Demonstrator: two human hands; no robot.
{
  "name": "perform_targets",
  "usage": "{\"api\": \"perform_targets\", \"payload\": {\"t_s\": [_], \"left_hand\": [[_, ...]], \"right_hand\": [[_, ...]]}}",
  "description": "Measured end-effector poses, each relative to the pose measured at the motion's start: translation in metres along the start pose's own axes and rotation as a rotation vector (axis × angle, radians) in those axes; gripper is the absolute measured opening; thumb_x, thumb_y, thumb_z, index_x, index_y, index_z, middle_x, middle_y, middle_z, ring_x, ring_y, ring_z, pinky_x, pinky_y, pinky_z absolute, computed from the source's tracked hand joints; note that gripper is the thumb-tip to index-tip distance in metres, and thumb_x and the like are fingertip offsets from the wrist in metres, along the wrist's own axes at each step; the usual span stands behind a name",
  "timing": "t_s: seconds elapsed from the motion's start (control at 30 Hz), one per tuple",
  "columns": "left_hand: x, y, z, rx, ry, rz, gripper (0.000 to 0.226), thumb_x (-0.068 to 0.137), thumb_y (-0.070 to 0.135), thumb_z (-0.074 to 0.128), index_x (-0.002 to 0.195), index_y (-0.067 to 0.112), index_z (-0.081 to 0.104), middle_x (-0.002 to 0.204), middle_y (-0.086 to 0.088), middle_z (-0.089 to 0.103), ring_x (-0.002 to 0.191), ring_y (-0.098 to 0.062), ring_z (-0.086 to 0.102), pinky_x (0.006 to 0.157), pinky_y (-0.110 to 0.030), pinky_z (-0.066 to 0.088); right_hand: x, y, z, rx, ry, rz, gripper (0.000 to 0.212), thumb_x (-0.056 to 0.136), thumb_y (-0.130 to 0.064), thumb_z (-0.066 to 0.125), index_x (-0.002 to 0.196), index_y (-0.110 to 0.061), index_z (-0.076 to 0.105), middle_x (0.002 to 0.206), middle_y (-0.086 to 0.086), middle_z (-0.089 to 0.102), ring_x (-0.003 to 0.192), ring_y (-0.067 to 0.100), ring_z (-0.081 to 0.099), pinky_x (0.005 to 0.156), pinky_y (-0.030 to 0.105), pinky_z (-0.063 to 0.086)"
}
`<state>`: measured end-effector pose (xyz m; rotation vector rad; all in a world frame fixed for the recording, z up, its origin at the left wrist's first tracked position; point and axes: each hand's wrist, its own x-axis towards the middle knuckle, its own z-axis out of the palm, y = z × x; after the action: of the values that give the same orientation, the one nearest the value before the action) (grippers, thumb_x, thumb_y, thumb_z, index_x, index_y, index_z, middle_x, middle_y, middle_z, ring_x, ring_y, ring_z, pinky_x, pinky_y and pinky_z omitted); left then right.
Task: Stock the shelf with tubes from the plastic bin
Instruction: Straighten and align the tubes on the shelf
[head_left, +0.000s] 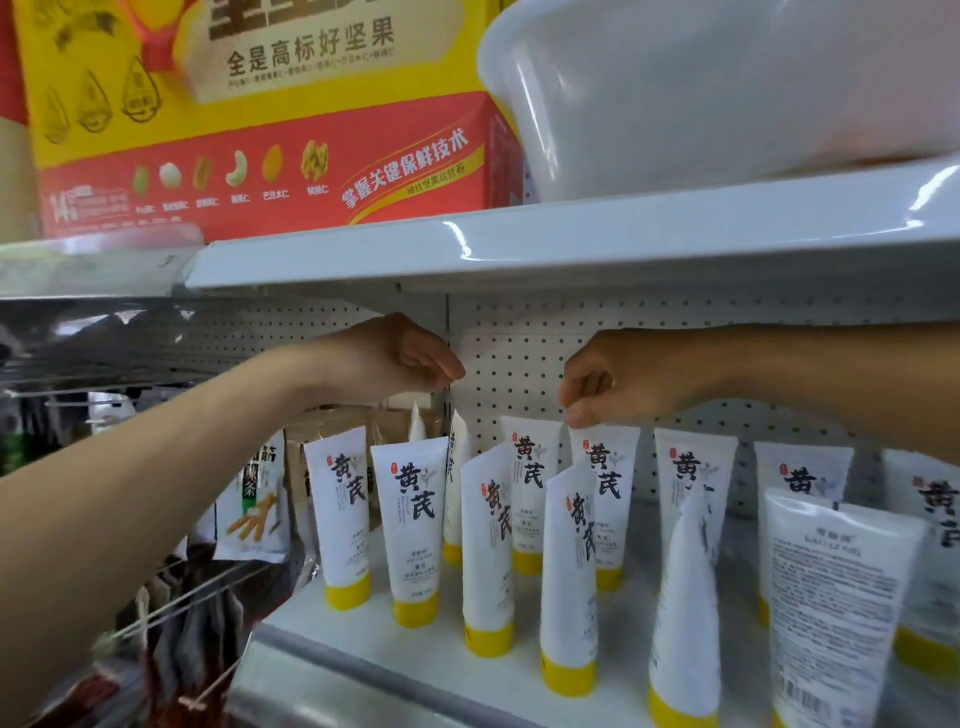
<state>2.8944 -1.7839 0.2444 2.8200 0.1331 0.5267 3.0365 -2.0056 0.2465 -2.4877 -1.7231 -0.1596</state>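
At least twelve white tubes (410, 525) with yellow caps stand cap-down on the lower shelf (332, 629), below and between the two hands. A thirteenth may be the white tip showing behind them, but that cannot be told. Most face forward with black characters. One below the right forearm shows its printed back, and one beside it stands edge-on.

The right hand (623, 384) reaches in from the right, its fingertips (574, 418) pinching the flat top edge of a back-row tube (605, 493). A front tube (569, 577) leans just below it and hides part of its label.

The left hand (395, 358) hangs above the tubes on its side with its fingers curled and the tips drawn together. Whether it grips anything cannot be told.

One plastic bin (727, 93) (white and translucent) sits on the upper shelf (571, 244), above the right hand. One red and yellow nut box (260, 130) stands above the left hand. Snack bags (260, 509) hang below the left forearm, and a perforated back panel (519, 358) lies behind both hands.
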Motion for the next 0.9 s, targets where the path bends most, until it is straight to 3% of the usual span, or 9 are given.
{"api": "perform_targets", "payload": {"t_s": [0.13, 0.3, 0.4, 0.47, 0.53, 0.63, 0.77, 0.83, 0.9], "left_hand": [[-0.006, -0.007, -0.007, 0.002, -0.015, -0.041, 0.02, 0.096, 0.025, 0.057, 0.109, 0.033, 0.071, 0.114, 0.019, 0.067, 0.103, 0.003, 0.059, 0.089, -0.008, 0.036], [0.008, -0.029, -0.018, 0.116, -0.101, -0.051, 0.021, 0.096, 0.03, 0.057, 0.111, 0.037, 0.069, 0.113, 0.026, 0.063, 0.108, 0.003, 0.057, 0.104, -0.019, 0.034], [0.024, -0.05, -0.019, 0.138, -0.14, -0.006, 0.024, 0.097, 0.023, 0.057, 0.112, 0.036, 0.068, 0.117, 0.022, 0.064, 0.108, 0.004, 0.057, 0.107, -0.021, 0.034], [0.037, -0.068, -0.013, 0.123, -0.189, 0.016, 0.034, 0.094, 0.012, 0.058, 0.114, 0.039, 0.068, 0.124, 0.02, 0.062, 0.114, 0.005, 0.053, 0.109, -0.022, 0.034], [0.049, -0.085, -0.005, 0.116, -0.254, 0.011, 0.048, 0.087, 0.007, 0.062, 0.112, 0.048, 0.065, 0.134, 0.021, 0.053, 0.122, 0.003, 0.046, 0.108, -0.024, 0.033], [0.062, -0.103, 0.008, 0.079, -0.354, 0.04, 0.056, 0.072, 0.013, 0.069, 0.104, 0.058, 0.063, 0.138, 0.019, 0.051, 0.126, -0.005, 0.049, 0.107, -0.035, 0.043], [0.068, -0.106, 0.019, -0.005, -0.387, 0.002, 0.048, 0.075, 0.014, 0.08, 0.115, 0.037, 0.068, 0.12, 0.015, 0.065, 0.107, -0.008, 0.064, 0.1, -0.035, 0.051], [0.069, -0.105, 0.022, -0.046, -0.379, -0.011, 0.051, 0.076, 0.016, 0.082, 0.123, 0.025, 0.065, 0.099, 0.008, 0.072, 0.094, -0.013, 0.07, 0.09, -0.04, 0.057], [0.068, -0.104, 0.023, -0.044, -0.353, -0.021, 0.05, 0.075, 0.018, 0.082, 0.123, 0.019, 0.065, 0.095, 0.012, 0.07, 0.088, -0.01, 0.07, 0.085, -0.037, 0.059]], "right_hand": [[0.015, -0.012, 0.0, 0.023, 0.049, -0.046, 0.027, 0.091, -0.041, 0.059, 0.104, -0.019, 0.068, 0.101, -0.01, 0.068, 0.093, 0.002, 0.062, 0.081, 0.016, 0.047], [0.044, -0.03, 0.001, -0.013, 0.027, -0.04, 0.031, 0.091, -0.044, 0.057, 0.107, -0.019, 0.068, 0.103, -0.009, 0.068, 0.094, 0.004, 0.062, 0.09, 0.025, 0.05], [0.066, -0.041, 0.002, -0.034, 0.004, -0.013, 0.037, 0.092, -0.046, 0.055, 0.108, -0.016, 0.068, 0.103, -0.008, 0.068, 0.092, 0.004, 0.061, 0.086, 0.024, 0.05], [0.081, -0.047, 0.006, -0.04, -0.032, 0.005, 0.04, 0.092, -0.05, 0.053, 0.098, -0.013, 0.068, 0.089, -0.008, 0.065, 0.078, 0.005, 0.058, 0.073, 0.021, 0.047], [0.095, -0.051, 0.011, -0.037, -0.068, 0.046, 0.044, 0.092, -0.052, 0.052, 0.072, -0.014, 0.056, 0.064, -0.007, 0.048, 0.057, 0.009, 0.043, 0.058, 0.024, 0.036], [0.11, -0.058, 0.019, -0.047, -0.128, 0.146, 0.053, 0.087, -0.06, 0.052, 0.061, -0.015, 0.043, 0.057, -0.006, 0.036, 0.05, 0.011, 0.034, 0.053, 0.025, 0.03], [0.124, -0.061, 0.028, -0.061, -0.204, 0.132, 0.051, 0.081, -0.061, 0.061, 0.057, -0.018, 0.052, 0.05, -0.012, 0.044, 0.042, 0.001, 0.039, 0.046, 0.016, 0.031], [0.128, -0.06, 0.031, -0.082, -0.211, 0.094, 0.047, 0.08, -0.054, 0.067, 0.057, -0.016, 0.052, 0.048, -0.011, 0.041, 0.038, 0.003, 0.035, 0.041, 0.012, 0.028], [0.128, -0.059, 0.033, -0.101, -0.193, 0.067, 0.039, 0.082, -0.042, 0.071, 0.06, -0.013, 0.055, 0.046, -0.009, 0.038, 0.037, 0.005, 0.033, 0.037, 0.011, 0.025]]}}
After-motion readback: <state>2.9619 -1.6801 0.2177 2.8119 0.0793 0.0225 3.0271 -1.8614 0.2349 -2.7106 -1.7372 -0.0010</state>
